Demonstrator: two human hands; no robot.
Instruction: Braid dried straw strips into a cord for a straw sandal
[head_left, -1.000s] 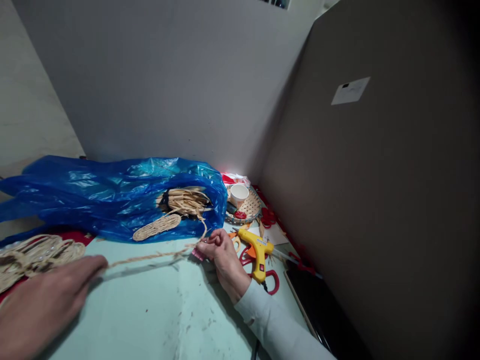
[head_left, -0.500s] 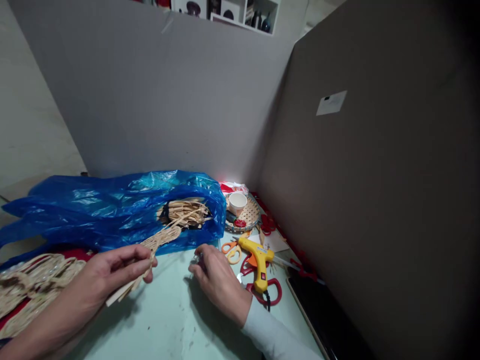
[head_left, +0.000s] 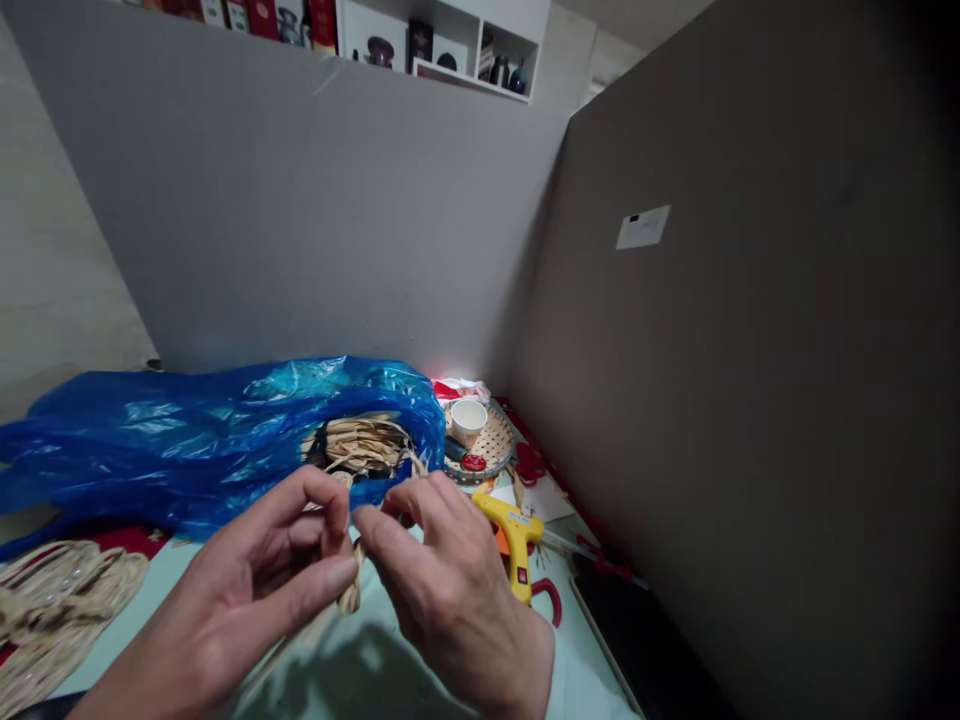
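A pale straw braid hangs between my two hands, mostly hidden by the fingers. My left hand pinches it with thumb and fingertips. My right hand is close against it on the other side, fingers curled and thumb pressed toward the braid. Loose straw strands stick up above the right knuckles. Behind both hands, a blue plastic bag lies with its mouth toward the right, and a bundle of straw shows inside.
A yellow glue gun lies right of my right hand, over red-handled scissors. Farther back, a woven tray carries a paper cup. Coiled straw braids are at left. Grey partitions enclose the table.
My right hand has come left and up to meet the braid. My left hand has moved right, turning the braid lower between the hands. The view has tipped slightly upward.
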